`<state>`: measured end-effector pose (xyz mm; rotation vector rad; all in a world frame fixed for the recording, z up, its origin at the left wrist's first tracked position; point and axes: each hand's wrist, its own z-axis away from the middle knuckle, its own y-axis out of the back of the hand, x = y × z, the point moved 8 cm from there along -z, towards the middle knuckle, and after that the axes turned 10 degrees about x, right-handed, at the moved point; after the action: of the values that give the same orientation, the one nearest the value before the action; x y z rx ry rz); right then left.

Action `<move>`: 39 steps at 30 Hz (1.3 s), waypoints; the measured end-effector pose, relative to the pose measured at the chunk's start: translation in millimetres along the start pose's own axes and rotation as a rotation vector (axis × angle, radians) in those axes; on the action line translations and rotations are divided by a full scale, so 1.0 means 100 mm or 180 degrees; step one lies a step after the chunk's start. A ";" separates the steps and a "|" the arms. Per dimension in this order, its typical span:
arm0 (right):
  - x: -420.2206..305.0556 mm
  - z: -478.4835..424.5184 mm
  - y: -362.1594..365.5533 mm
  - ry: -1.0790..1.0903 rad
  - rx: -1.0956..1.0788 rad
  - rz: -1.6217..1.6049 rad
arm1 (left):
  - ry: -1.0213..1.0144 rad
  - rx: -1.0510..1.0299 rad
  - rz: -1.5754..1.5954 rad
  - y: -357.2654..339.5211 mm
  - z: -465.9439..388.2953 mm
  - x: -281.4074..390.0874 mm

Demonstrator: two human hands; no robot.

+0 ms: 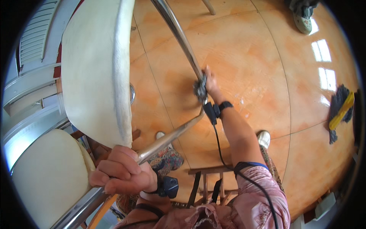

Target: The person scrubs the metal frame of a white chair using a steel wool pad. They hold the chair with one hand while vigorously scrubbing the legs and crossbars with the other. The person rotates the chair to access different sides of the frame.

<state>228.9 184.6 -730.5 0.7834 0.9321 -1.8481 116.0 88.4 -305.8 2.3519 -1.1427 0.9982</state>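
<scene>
A chair with a bent chrome tube frame (180,37) and cream padding lies before me, turned on its side. My left hand (123,173) is closed around the frame's tube, right by the corner of the large cream pad (94,71). A second cream pad (51,163) shows at the lower left, beyond that hand. Farther out, my right hand (211,83) presses a grey wad of steel wool (200,89) around the tube, just above its bend. Both wrists wear straps with small dark devices; a black cable runs along my right arm.
Grey cloth (338,103) with a yellow object (341,111) across it lies on the orange tiled floor (243,57) at the right. Another person's shoe (302,24) stands at the upper right. A wooden stool (211,173) is beneath me. A white radiator (37,31) is at the upper left.
</scene>
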 end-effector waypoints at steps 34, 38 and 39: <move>0.29 1.10 0.11 0.1774 -0.0778 0.2510 | -0.0019 0.0301 -0.0212 0.08 0.00 0.03; -0.05 0.78 0.20 0.1460 0.0326 0.2855 | -0.0096 0.0235 -0.0350 0.11 -0.01 0.07; -0.06 0.67 0.27 0.1549 0.0289 0.2903 | -0.0029 0.0209 -0.0288 0.08 0.03 0.00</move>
<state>247.2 121.8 -698.4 1.4575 0.6015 -0.9133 111.4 81.4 -308.1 2.4383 -1.0113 1.0088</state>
